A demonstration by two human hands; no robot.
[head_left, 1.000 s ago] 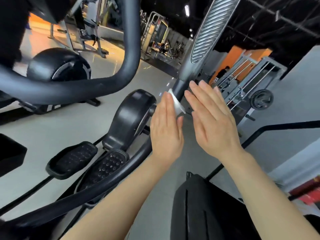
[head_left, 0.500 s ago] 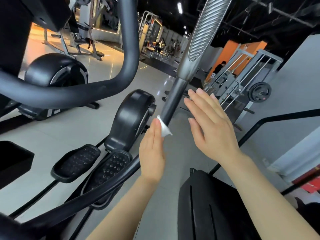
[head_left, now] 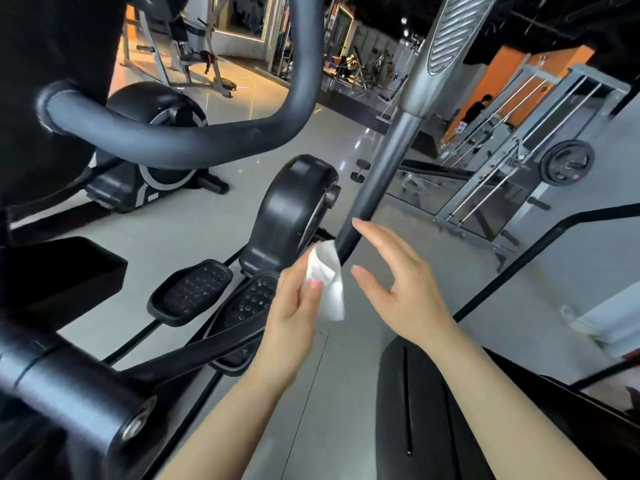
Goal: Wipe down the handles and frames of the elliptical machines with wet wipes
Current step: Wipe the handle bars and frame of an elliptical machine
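While pinching a crumpled white wipe (head_left: 327, 284), left hand (head_left: 294, 313) beside smooth grey bar (head_left: 377, 178); right hand (head_left: 405, 289) loosely spread.

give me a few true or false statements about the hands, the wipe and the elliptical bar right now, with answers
1. The left hand holds the white wipe. True.
2. The right hand grips the grey handle bar. False: its fingers are spread and relaxed beside the bar, curled round nothing.
3. The wipe sits at the ribbed upper grip of the bar. False: it is far lower, by the bar's dark lower part.
4. Two black foot pedals lie to the left of the left hand. True.
5. A weight plate hangs on the rack in the right background. True.
6. The right hand holds a second wipe. False: it holds nothing.
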